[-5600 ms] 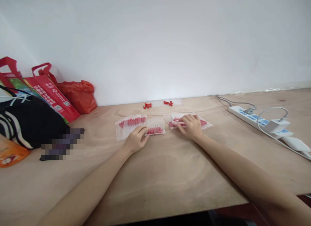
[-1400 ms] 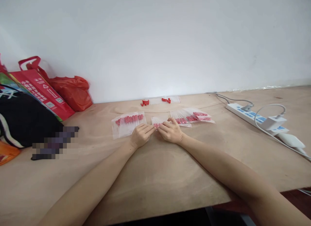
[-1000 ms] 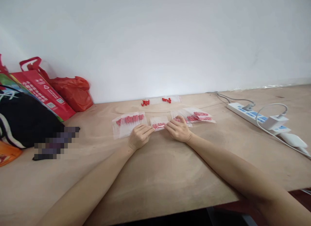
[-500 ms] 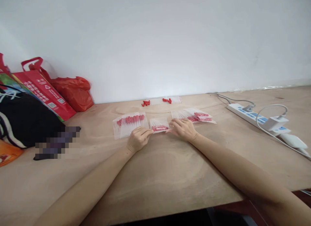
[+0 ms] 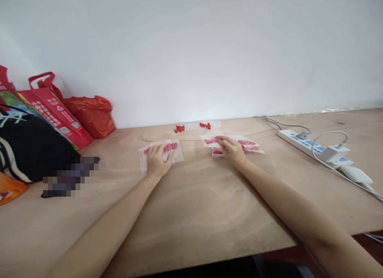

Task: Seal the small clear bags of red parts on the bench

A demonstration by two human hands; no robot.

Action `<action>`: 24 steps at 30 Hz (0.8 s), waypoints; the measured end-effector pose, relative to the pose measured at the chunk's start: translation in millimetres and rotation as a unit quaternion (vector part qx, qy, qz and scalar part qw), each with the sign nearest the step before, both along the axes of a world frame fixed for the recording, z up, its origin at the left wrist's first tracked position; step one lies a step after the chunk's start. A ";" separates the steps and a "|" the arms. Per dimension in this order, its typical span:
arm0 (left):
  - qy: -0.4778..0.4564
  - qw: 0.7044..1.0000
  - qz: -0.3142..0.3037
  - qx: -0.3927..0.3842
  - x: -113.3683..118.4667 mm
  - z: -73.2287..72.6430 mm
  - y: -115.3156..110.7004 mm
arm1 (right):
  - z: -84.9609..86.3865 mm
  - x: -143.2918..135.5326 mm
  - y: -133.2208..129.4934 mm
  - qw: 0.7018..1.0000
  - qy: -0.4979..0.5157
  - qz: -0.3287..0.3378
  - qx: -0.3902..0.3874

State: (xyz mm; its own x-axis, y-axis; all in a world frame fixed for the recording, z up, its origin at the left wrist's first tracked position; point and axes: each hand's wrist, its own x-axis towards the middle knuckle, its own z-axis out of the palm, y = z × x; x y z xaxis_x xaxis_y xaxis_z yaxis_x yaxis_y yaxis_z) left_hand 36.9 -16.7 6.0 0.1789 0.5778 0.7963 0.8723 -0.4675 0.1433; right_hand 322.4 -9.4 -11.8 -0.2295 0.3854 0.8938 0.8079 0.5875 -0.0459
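My left hand (image 5: 159, 161) lies over the left group of small clear plastic bags (image 5: 177, 154), its fingers out flat and the thumb apart. Red pieces (image 5: 170, 146) show in a row at the top of these bags. My right hand (image 5: 232, 150) is at the right group, its fingers closed on the edge of a small clear plastic bag (image 5: 207, 141) with red pieces inside. That bag overlaps other filled bags (image 5: 254, 147). The fingertips of the right hand are partly hidden.
Loose red pieces (image 5: 179, 128) and more red pieces (image 5: 205, 125) lie by clear bags (image 5: 193, 126) near the wall. A white power strip (image 5: 299, 142) with cables is at right. Red bags (image 5: 89, 116) and a black bag (image 5: 32, 146) stand at left.
The filled bag held by both hands in the middle has gone right, onto the right group, with my right hand. My left hand has let go of it and moved left over the left group.
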 end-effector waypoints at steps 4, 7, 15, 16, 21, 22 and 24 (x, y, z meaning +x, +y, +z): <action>-0.030 0.989 0.134 -0.048 -22.9 -1.3 14.6 | -0.8 40.3 1.3 0.996 0.002 -0.034 -0.080; -0.072 0.974 0.185 -0.111 -32.4 -3.8 19.6 | -1.9 54.9 -6.8 0.985 -0.078 -0.087 -0.124; -0.153 0.934 0.216 -0.240 -28.2 -0.9 27.4 | 5.9 45.3 -18.3 0.977 -0.109 -0.160 -0.085; -0.163 0.926 0.222 -0.258 -29.2 1.3 30.2 | 6.5 42.2 -18.5 0.980 -0.105 -0.158 -0.068; -0.245 0.875 0.226 -0.353 -40.2 12.4 46.9 | 6.2 25.2 -23.7 0.986 -0.128 -0.112 0.004; -0.272 0.863 0.206 -0.373 -41.9 13.8 49.3 | 5.6 21.8 -25.2 0.986 -0.135 -0.100 0.011; -0.328 0.839 0.146 -0.409 -43.9 15.6 51.9 | 4.5 15.0 -28.1 0.986 -0.144 -0.081 0.019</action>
State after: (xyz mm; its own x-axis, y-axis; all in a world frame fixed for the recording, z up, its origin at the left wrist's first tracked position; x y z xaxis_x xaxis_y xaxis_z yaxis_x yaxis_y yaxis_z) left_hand -7.0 35.2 21.6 -0.3869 0.9220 -0.0166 0.5411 0.2416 0.8055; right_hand 337.4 -37.4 -7.3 -0.4134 0.4060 0.8150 0.8681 0.4457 0.2184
